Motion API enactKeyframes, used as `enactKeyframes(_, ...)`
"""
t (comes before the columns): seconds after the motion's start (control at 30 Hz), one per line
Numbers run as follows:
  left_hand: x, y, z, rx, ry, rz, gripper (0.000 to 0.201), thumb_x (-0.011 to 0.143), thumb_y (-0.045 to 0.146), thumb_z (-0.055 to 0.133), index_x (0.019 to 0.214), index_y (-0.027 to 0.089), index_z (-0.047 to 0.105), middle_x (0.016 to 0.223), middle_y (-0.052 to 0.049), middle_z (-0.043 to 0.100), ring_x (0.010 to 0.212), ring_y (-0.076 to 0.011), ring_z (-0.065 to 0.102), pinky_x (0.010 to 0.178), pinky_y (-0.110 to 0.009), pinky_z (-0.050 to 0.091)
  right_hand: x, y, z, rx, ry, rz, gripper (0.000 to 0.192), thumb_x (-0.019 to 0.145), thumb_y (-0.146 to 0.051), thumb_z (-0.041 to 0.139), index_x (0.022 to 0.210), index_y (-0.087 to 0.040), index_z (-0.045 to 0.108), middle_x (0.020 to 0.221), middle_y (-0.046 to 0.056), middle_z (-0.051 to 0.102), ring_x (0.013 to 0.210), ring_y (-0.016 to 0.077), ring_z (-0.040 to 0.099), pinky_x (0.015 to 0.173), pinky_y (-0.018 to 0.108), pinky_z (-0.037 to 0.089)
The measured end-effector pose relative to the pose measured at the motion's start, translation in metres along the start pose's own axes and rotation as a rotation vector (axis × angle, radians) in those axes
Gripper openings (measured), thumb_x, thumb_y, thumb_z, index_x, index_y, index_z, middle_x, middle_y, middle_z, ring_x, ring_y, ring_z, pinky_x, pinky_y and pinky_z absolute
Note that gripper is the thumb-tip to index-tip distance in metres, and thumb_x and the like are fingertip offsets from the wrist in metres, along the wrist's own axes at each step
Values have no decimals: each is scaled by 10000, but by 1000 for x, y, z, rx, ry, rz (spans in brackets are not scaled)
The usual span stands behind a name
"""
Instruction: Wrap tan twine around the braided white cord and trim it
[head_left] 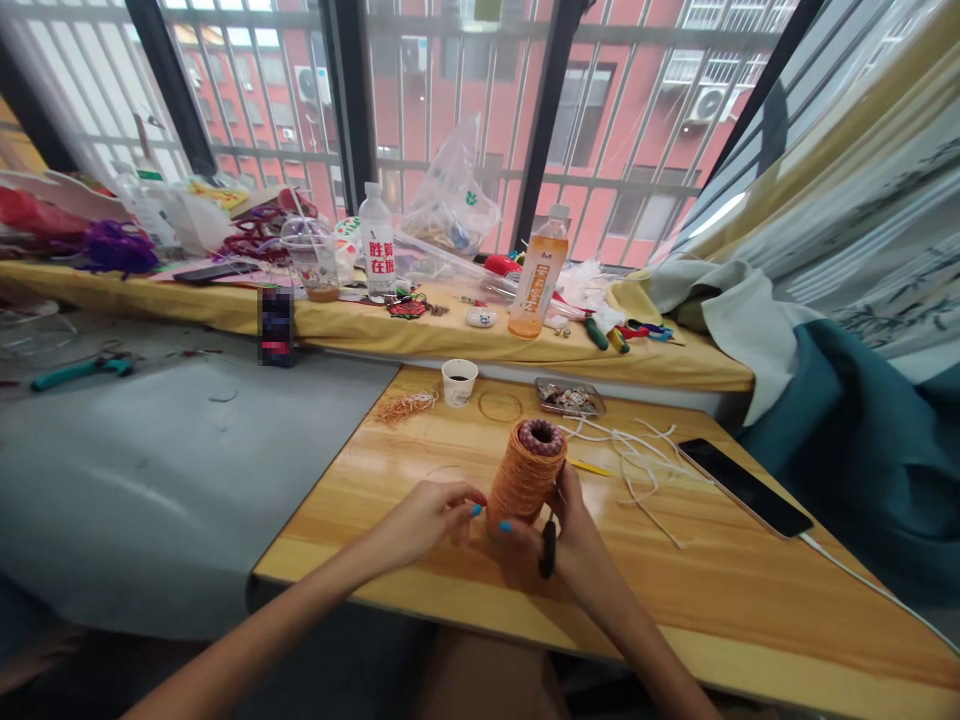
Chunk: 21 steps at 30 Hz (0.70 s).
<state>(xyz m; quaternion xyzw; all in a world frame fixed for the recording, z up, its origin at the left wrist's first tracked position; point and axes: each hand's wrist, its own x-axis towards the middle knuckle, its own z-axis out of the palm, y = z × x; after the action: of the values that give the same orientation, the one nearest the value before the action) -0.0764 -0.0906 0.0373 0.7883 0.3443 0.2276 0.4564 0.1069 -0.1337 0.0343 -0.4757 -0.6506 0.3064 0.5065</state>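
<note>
An orange spool of cord (527,470) stands tilted on the wooden table (720,590), a dark hollow core showing at its top. My right hand (571,528) wraps the spool's right side and lower part, and a black scissor handle (548,548) sticks out of the same hand. My left hand (429,518) sits just left of the spool, its thumb and forefinger pinched together near the spool's base; whether a strand lies between them I cannot make out.
Behind the spool are a small white cup (459,381), a loose cord ring (500,405), a metal tray (570,398), white cord scraps (637,465) and a black phone (744,487). Bottles (537,272) and tools clutter the yellow sill. A grey surface (150,480) lies left.
</note>
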Motion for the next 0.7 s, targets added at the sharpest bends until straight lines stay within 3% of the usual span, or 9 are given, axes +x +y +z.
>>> enactKeyframes(0.1,-13,6,-8,-156,-67,-79,298,795,361,390,875,143,576,540,22,505,541,-101,489,542,-207,359,-1,6,0,5,18,22,797,643,-308,642,1281,-260,167,1238,106,393,1092,208,424,923,379,342)
enactKeyframes(0.2,-31,10,-19,-336,-122,-165,356,754,436,444,882,125,561,475,45,456,475,-90,475,509,-204,357,1,8,-17,-10,-73,6,747,656,-297,632,1273,-261,211,1243,95,397,1106,206,411,936,371,328)
enactKeyframes(0.33,-57,10,-34,-466,-94,-244,368,753,438,458,935,130,547,426,69,422,409,-71,449,555,-229,397,2,3,-42,-185,-110,-3,634,666,-328,612,1222,-233,323,1138,95,485,1013,209,481,880,366,380)
enactKeyframes(0.43,-76,10,-44,-471,-34,-300,381,765,428,445,998,140,534,414,76,416,367,-55,410,553,-226,400,-3,-7,-55,-301,-17,47,551,668,-386,586,1159,-225,398,941,61,552,746,157,552,700,292,457)
enactKeyframes(0.57,-97,11,-57,-413,30,-355,422,744,458,447,1004,139,541,398,70,414,348,-54,389,507,-212,388,-29,-18,-63,-348,84,247,452,638,-485,563,989,-200,533,649,3,503,484,95,452,459,208,385)
enactKeyframes(0.7,-111,10,-63,-282,108,-382,455,717,494,452,987,143,558,406,57,416,337,-56,373,394,-180,327,-64,-19,-42,-189,-197,471,509,592,-572,555,905,-173,587,561,-9,460,490,104,437,471,216,356)
